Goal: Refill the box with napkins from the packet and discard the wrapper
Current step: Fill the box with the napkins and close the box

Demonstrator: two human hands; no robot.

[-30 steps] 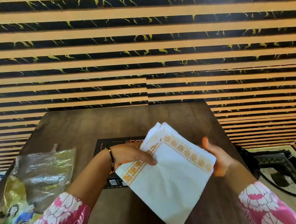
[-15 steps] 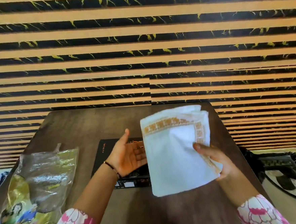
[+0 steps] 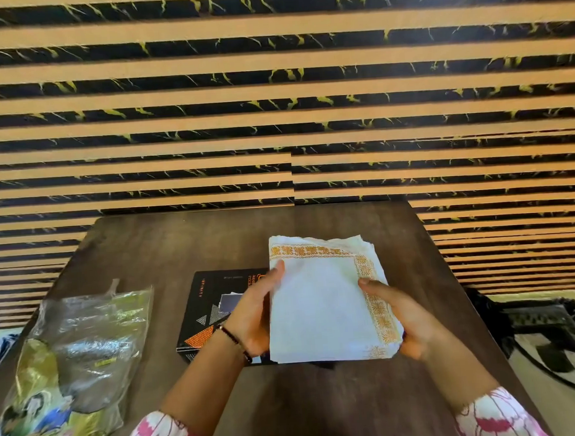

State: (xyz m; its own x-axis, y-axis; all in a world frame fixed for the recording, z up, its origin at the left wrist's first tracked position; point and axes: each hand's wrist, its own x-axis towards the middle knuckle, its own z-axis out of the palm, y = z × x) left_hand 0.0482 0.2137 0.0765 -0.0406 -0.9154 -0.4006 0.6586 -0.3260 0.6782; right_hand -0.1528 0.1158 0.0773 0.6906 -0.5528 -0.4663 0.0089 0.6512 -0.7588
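Note:
A stack of white napkins (image 3: 322, 304) with an orange patterned border is held flat between both hands above the table. My left hand (image 3: 255, 317) presses its left edge and my right hand (image 3: 400, 315) grips its right edge, thumb on top. Under and behind the stack lies a flat black box (image 3: 206, 312) with orange and grey triangles, partly hidden by my left hand and the napkins. The empty plastic wrapper (image 3: 75, 362), clear with green and gold print, lies crumpled at the table's left.
The dark wooden table (image 3: 186, 245) stands against a wall with black and tan stripes. To the right of the table, on the floor, lies a patterned rug (image 3: 556, 331).
The napkin stack was turned from a tilted hold to level over the box. My left hand let go, opened, then came back onto the stack's left edge.

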